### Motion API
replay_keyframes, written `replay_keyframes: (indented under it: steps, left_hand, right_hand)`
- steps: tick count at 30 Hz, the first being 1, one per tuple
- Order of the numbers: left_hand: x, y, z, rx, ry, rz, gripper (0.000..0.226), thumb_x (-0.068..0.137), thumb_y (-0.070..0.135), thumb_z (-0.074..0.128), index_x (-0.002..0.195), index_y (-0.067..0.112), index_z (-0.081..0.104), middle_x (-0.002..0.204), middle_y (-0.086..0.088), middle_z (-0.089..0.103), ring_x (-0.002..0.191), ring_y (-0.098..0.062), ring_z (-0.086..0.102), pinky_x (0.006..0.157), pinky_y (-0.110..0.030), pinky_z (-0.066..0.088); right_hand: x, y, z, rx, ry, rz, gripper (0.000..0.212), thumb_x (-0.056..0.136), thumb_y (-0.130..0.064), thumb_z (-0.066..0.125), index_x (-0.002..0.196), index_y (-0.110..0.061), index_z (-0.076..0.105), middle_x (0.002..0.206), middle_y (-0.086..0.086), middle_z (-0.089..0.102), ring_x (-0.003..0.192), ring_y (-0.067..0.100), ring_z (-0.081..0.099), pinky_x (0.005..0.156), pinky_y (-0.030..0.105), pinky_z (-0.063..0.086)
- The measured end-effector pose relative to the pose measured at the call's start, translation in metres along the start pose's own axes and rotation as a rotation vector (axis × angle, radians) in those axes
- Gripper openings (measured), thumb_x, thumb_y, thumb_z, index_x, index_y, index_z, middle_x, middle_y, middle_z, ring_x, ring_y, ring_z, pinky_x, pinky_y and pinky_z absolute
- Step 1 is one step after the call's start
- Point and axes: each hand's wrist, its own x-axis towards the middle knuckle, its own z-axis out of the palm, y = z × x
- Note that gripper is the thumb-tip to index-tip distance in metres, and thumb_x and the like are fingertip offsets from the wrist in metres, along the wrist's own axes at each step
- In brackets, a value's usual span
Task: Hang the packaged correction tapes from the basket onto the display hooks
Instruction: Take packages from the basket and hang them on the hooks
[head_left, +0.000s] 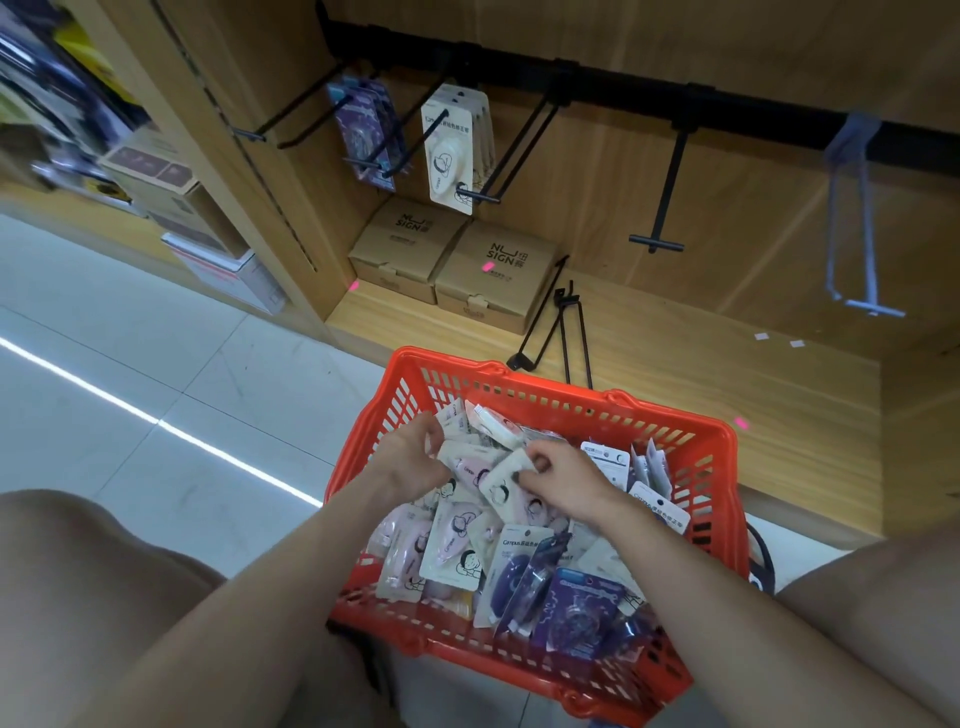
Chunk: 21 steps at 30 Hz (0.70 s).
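I take the orange basket as my landmark. Both hands are inside it, over the far half of the pile of packaged correction tapes; too many overlap for me to count. My left hand has its fingers curled around a few cream packets at the far left of the pile. My right hand pinches one cream packet near the middle, thumb curled on top. Beyond the basket, the black rail carries six black hooks and one white hook; two bear packets: purple packs and cream packs. Two cardboard boxes sit on the shelf beyond the basket, two loose hooks beside them.
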Motion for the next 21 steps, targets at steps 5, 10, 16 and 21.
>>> replay_keyframes:
  steps: [5,10,16,21]
  left_hand:
    - [-0.013,0.018,-0.031,0.119,-0.003,0.143,0.025,0.085,0.007,0.071,0.100,0.021,0.057,0.099,-0.012,0.064,0.074,-0.024,0.055,0.066,-0.034,0.052]
    - [-0.022,0.032,-0.054,0.093,-0.029,0.231,0.020,0.092,0.009,0.063,0.105,0.024,0.063,0.111,-0.003,0.065,0.065,-0.014,0.056,0.051,-0.015,0.042]
    - [-0.033,0.035,-0.070,0.045,-0.006,0.279,0.006,0.100,0.018,0.064,0.097,0.023,0.063,0.108,-0.012,0.074,0.082,-0.029,0.068,0.078,-0.037,0.057]
    - [-0.029,0.035,-0.055,-0.074,0.092,0.281,0.005,0.098,0.023,0.066,0.093,0.021,0.067,0.100,0.002,0.072,0.079,-0.031,0.063,0.076,-0.032,0.051]
  right_hand:
    - [0.006,-0.019,-0.012,0.374,0.098,-0.021,0.008,0.099,-0.023,0.069,0.105,-0.018,0.069,0.101,0.002,0.077,0.091,0.019,0.075,0.082,0.036,0.063]
    - [-0.002,-0.030,-0.007,0.663,0.005,0.008,0.018,0.100,-0.022,0.068,0.114,-0.011,0.071,0.110,0.011,0.077,0.091,0.024,0.072,0.080,0.036,0.062]
    - [-0.013,-0.041,0.002,0.549,-0.012,-0.017,0.026,0.096,-0.040,0.072,0.112,-0.020,0.071,0.106,-0.005,0.078,0.106,0.019,0.071,0.089,0.037,0.055]
    - [-0.020,-0.045,-0.004,0.670,-0.025,0.002,0.024,0.100,-0.038,0.067,0.100,-0.014,0.064,0.103,0.004,0.074,0.092,0.018,0.066,0.081,0.033,0.049]
